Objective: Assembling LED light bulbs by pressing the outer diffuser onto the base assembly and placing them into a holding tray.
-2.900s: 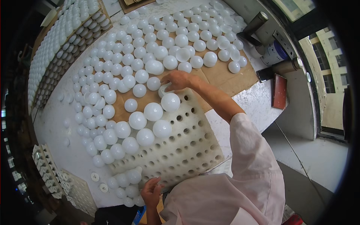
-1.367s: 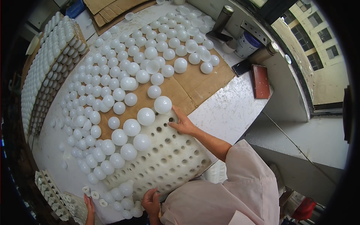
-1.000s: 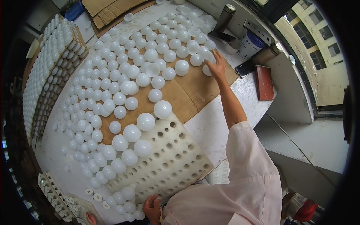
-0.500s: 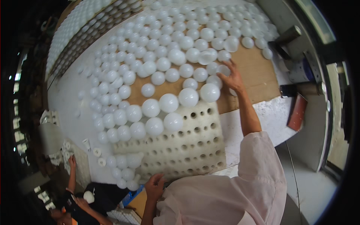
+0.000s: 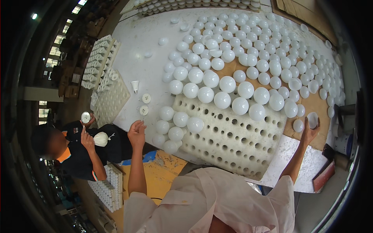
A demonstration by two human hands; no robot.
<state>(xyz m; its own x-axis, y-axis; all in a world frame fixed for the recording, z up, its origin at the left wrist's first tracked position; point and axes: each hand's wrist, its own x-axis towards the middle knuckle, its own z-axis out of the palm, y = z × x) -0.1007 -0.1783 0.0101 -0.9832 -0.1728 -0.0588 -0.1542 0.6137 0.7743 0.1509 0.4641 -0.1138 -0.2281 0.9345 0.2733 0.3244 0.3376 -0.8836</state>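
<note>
Head view | right hand (image 5: 309, 132) fingers grip white dome (image 5: 312, 119) | left hand (image 5: 136, 133) loosely curled, contents unclear

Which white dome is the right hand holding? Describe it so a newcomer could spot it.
Start at the perforated white tray, then go to its right, past the brown cardboard. There the right hand lifts one white dome, turned hollow side up, unlike the rounded ones beside it.

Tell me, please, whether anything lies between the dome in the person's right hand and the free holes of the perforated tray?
Nothing solid blocks it. The right hand holds a white dome just off the perforated tray, at its right end. One loose dome sits beside the hand on the cardboard, and the tray's nearest holes are open.
</note>
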